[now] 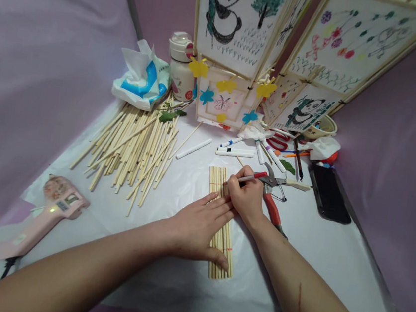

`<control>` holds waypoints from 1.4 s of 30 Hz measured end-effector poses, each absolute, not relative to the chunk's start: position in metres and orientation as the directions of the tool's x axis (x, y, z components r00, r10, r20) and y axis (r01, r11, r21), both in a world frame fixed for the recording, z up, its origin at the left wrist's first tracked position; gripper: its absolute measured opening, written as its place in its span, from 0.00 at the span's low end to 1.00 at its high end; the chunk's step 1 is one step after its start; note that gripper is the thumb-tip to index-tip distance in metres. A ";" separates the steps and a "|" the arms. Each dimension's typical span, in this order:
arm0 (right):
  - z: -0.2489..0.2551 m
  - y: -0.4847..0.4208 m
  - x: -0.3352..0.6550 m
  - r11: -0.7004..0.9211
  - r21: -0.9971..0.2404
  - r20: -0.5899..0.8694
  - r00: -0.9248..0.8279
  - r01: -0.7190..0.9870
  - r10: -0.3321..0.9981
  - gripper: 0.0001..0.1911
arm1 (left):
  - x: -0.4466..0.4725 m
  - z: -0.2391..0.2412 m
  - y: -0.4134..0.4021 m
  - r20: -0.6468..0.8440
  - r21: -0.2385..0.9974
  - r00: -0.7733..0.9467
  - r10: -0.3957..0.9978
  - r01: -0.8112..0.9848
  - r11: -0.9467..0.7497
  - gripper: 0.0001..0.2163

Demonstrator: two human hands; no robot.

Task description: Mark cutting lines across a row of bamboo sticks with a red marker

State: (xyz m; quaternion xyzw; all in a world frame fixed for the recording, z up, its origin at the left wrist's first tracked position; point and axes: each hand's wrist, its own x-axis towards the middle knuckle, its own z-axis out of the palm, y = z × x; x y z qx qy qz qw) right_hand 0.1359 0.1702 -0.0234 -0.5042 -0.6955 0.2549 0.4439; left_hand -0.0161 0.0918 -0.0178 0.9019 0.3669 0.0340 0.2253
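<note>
A tight row of bamboo sticks lies side by side on the white paper sheet in front of me. My left hand lies flat on this row, fingers stretched out, pressing it down. My right hand pinches a red-capped marker, its tip touching the sticks near the far end of the row. The two hands touch each other.
A large loose pile of bamboo sticks lies at left, a pink glue gun nearer. Red-handled cutters and a black phone lie right of my hand. Markers, scissors, a bottle, tissue pack and painted folding screens stand behind.
</note>
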 end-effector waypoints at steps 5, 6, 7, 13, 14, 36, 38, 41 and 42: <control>-0.024 0.170 0.136 0.383 -0.786 0.383 -0.104 0.485 0.918 0.12 | -0.015 -0.018 0.093 -0.100 0.434 0.732 0.674 0.641 -0.633 0.47; -0.024 0.170 0.136 0.386 -0.782 0.386 -0.105 0.489 0.916 0.12 | -0.015 -0.018 0.093 -0.101 0.437 0.732 0.674 0.641 -0.631 0.47; -0.024 0.170 0.136 0.388 -0.779 0.389 -0.107 0.493 0.915 0.12 | -0.015 -0.018 0.093 -0.100 0.440 0.732 0.674 0.640 -0.630 0.47; -0.022 0.170 0.135 0.378 -0.786 0.377 -0.106 0.490 0.920 0.12 | -0.015 -0.016 0.093 -0.089 0.462 0.731 0.677 0.632 -0.622 0.47; -0.022 0.170 0.135 0.377 -0.786 0.376 -0.106 0.489 0.921 0.12 | -0.015 -0.016 0.093 -0.088 0.463 0.731 0.677 0.632 -0.622 0.47; -0.023 0.169 0.135 0.374 -0.770 0.381 -0.098 0.516 0.919 0.12 | -0.015 -0.019 0.092 -0.087 0.443 0.733 0.675 0.635 -0.633 0.47; -0.023 0.170 0.136 0.365 -0.773 0.379 -0.084 0.518 0.922 0.12 | -0.015 -0.019 0.092 -0.082 0.437 0.735 0.673 0.634 -0.639 0.48; -0.023 0.170 0.136 0.359 -0.780 0.375 -0.077 0.512 0.924 0.12 | -0.015 -0.019 0.092 -0.072 0.439 0.737 0.672 0.629 -0.642 0.48; -0.022 0.170 0.135 0.361 -0.782 0.374 -0.081 0.508 0.924 0.12 | -0.015 -0.020 0.092 -0.069 0.442 0.736 0.674 0.628 -0.641 0.48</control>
